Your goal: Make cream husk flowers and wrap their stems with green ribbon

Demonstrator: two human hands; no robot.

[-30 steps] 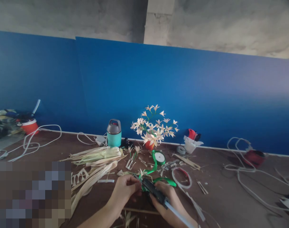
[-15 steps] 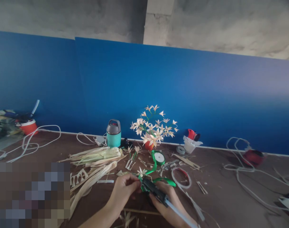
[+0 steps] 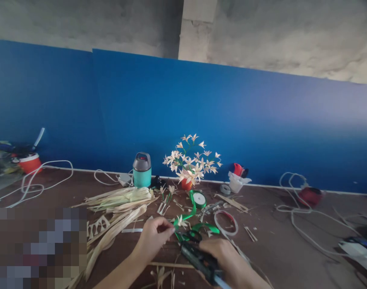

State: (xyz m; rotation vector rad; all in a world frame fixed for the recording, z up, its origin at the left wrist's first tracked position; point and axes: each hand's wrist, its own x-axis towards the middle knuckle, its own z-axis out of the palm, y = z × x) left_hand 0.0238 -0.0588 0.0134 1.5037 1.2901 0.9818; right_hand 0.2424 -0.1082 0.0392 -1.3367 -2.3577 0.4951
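Glue gun (image 3: 196, 256), wrapped in the right hand's (image 3: 227, 257) grip, has drawn back toward the wearer, its nozzle now apart from the left hand (image 3: 155, 237); contact there seems broken off. The left grip looks narrow beside green ribbon (image 3: 186, 217) and a white flower (image 3: 180, 221); what it pinches, I cannot tell. Dark loops (image 3: 193, 236) show just beyond the gun.

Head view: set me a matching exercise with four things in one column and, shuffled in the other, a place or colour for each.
1. Glue gun
2. Ribbon spool
3. Pale flower arrangement
4. Lidded container

A. rising above the red pot
B. turquoise below, grey on top
C. white disc edged in green
D. in the right hand

Pairs: 1-D, 2-C, 3-A, 4-B
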